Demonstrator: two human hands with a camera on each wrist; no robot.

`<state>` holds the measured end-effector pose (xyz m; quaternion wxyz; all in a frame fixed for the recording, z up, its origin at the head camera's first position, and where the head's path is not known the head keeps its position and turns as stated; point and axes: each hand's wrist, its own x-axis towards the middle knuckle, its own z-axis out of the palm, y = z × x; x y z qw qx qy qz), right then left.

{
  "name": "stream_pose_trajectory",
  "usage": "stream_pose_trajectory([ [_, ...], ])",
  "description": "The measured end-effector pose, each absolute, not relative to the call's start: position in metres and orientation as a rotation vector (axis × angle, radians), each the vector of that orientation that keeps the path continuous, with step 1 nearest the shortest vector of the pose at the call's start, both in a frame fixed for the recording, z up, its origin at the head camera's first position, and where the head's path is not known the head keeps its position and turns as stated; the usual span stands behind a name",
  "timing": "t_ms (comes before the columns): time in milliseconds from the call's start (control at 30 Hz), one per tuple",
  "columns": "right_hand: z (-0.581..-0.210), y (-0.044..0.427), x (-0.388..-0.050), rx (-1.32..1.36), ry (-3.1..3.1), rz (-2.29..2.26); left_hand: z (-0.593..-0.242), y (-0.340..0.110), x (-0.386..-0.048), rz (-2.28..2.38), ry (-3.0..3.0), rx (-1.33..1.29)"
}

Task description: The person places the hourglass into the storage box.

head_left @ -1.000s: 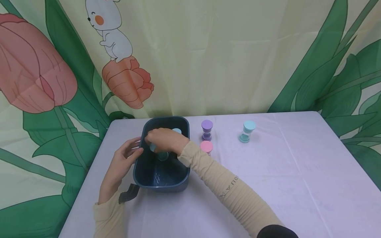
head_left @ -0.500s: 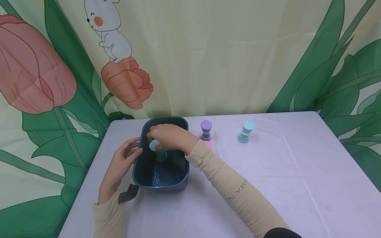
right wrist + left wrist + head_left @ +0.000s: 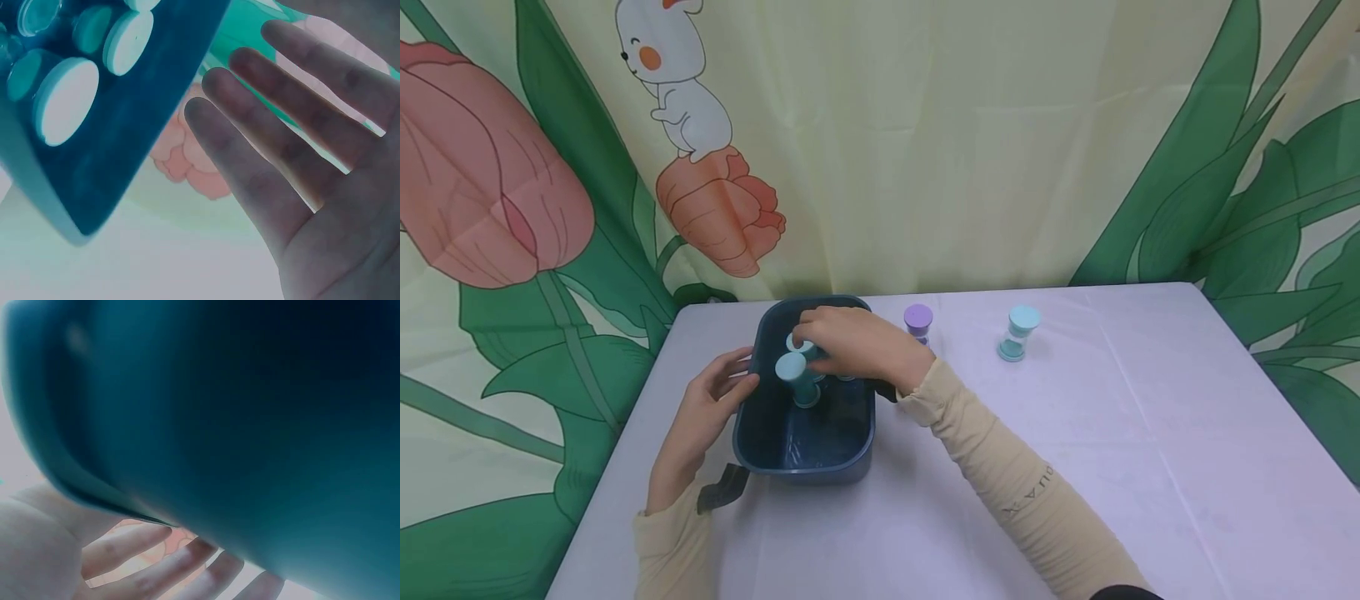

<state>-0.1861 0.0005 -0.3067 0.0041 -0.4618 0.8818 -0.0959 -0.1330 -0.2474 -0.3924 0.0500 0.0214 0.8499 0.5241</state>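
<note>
A dark blue bin [image 3: 805, 450] stands on the table, with several hourglasses inside. One teal hourglass [image 3: 793, 375] is upright near the bin's left side, and another [image 3: 801, 344] sits just behind it, partly under my right hand [image 3: 868, 344]. That hand is over the bin; its four fingers look extended and apart in the right wrist view [image 3: 300, 131], beside the bin [image 3: 131, 119] and pale-capped hourglasses [image 3: 67, 101]. Whether its thumb touches one is hidden. My left hand [image 3: 703, 417] rests relaxed fingers against the bin's left wall, also seen under the bin's blurred wall [image 3: 219, 425] as fingers [image 3: 156, 572].
On the white-covered table [image 3: 1075, 467], a purple-capped hourglass [image 3: 918, 317] stands right of the bin, behind my right wrist. Farther right is a teal hourglass [image 3: 1018, 332]. A printed curtain [image 3: 970, 150] hangs behind the table's back edge.
My right hand has shifted rightward and slightly back, uncovering the front teal hourglass in the bin. The pink hourglass beside the bin is now hidden behind my right arm. My left hand has stayed still.
</note>
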Motion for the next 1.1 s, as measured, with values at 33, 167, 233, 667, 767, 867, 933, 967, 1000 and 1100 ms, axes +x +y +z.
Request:
stream_pose_trajectory([
  [33,-0.306,0.003,-0.186,-1.453,2.770,-0.302,-0.392,-0.247,-0.133,1.596,2.589,0.065],
  [167,-0.305,0.011,-0.183,-1.447,2.795,-0.320,-0.391,-0.247,-0.132,1.596,2.591,0.059],
  [233,-0.304,0.015,-0.181,-1.436,2.804,-0.340,-0.391,-0.247,-0.132,1.595,2.593,0.058],
  [667,-0.313,0.044,-0.179,-1.396,2.834,-0.490,-0.392,-0.247,-0.132,1.593,2.609,0.059],
  [767,-0.315,0.050,-0.178,-1.375,2.839,-0.511,-0.392,-0.247,-0.132,1.595,2.610,0.068],
  [867,-0.317,0.055,-0.176,-1.336,2.851,-0.527,-0.392,-0.248,-0.132,1.597,2.608,0.069],
  [933,-0.320,0.059,-0.176,-1.318,2.859,-0.547,-0.392,-0.248,-0.132,1.599,2.604,0.067],
  [967,-0.321,0.061,-0.175,-1.314,2.866,-0.556,-0.393,-0.248,-0.132,1.600,2.602,0.065],
  [1000,-0.322,0.063,-0.175,-1.312,2.873,-0.566,-0.393,-0.248,-0.132,1.599,2.602,0.063],
  [1100,-0.325,0.068,-0.174,-1.308,2.887,-0.597,-0.393,-0.248,-0.132,1.599,2.601,0.060],
])
